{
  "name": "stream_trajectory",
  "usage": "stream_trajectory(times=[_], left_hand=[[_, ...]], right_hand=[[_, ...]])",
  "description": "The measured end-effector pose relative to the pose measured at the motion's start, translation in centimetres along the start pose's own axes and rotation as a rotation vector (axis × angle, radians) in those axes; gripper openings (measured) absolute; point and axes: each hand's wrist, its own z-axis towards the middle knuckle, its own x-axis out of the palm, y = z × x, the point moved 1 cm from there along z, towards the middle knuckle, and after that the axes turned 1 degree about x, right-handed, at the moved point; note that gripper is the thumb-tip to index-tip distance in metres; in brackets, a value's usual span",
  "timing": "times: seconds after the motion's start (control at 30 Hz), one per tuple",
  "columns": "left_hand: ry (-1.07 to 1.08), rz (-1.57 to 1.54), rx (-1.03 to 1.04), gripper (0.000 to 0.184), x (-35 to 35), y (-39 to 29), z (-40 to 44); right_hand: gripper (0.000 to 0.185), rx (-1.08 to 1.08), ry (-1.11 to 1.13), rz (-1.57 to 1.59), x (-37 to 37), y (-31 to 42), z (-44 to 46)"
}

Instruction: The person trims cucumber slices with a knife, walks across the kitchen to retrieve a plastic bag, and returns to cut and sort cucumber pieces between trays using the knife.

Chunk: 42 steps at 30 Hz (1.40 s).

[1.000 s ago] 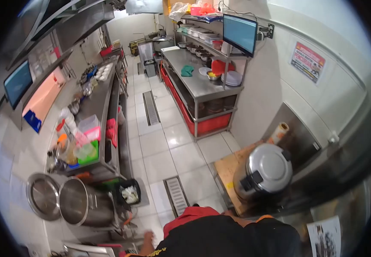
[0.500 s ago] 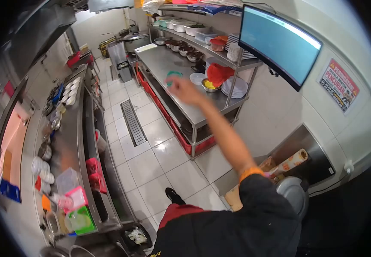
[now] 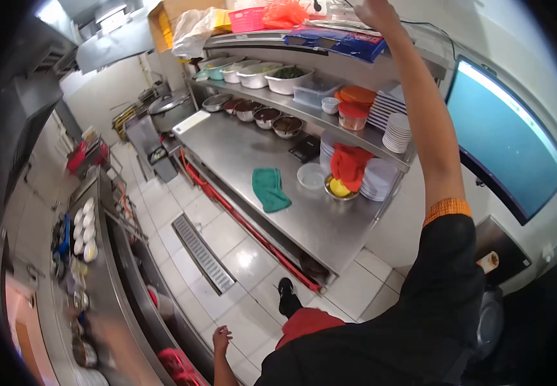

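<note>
My right hand [image 3: 376,14] is raised to the upper shelf, at the top edge of the view. It is beside a flat blue package [image 3: 339,42] and clear plastic wrapping [image 3: 344,11]; its fingers are cut off or blurred, so any grip is hidden. Low over the floor hangs my left hand [image 3: 222,338], fingers loosely bent and apart, holding nothing. On the steel table [image 3: 227,145] lies a green cloth [image 3: 270,190]. Near it are a clear lid [image 3: 311,175], a metal bowl with yellow contents [image 3: 341,188] and a red cloth [image 3: 349,163].
Metal bowls of sauce [image 3: 267,118] line the table's back. The middle shelf carries white tubs [image 3: 289,82] and stacked plates [image 3: 397,133]. A monitor [image 3: 510,141] hangs at right. Along the left runs another steel counter [image 3: 108,283] with white cups [image 3: 88,225]. A drain grate [image 3: 202,254] crosses the floor.
My right hand has gone from above the table up to the top shelf. My left hand has come into view at the bottom. The view has moved nearer the table and shelves.
</note>
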Motion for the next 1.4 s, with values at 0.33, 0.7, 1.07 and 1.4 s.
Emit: stream_trajectory(times=[0.33, 0.7, 1.07, 1.4], left_hand=[[0.071, 0.159, -0.172, 0.045, 3.0, -7.4, 15.1], [0.243, 0.189, -0.261, 0.045, 6.2, -24.4, 39.1], [0.948, 0.015, 0.189, 0.047, 6.7, -59.8, 55.8], [1.572, 0.24, 1.075, 0.054, 16.1, -90.1, 39.0]], right_hand=[[0.036, -0.143, 0.727, 0.036, 8.5, -5.8, 11.9], [0.013, -0.254, 0.239, -0.735, 6.0, -1.4, 6.5], [0.03, 0.151, 0.564, -0.739, 14.1, 2.3, 9.2], [0.032, 0.448, 0.561, -0.368, 8.8, 6.2, 8.1]])
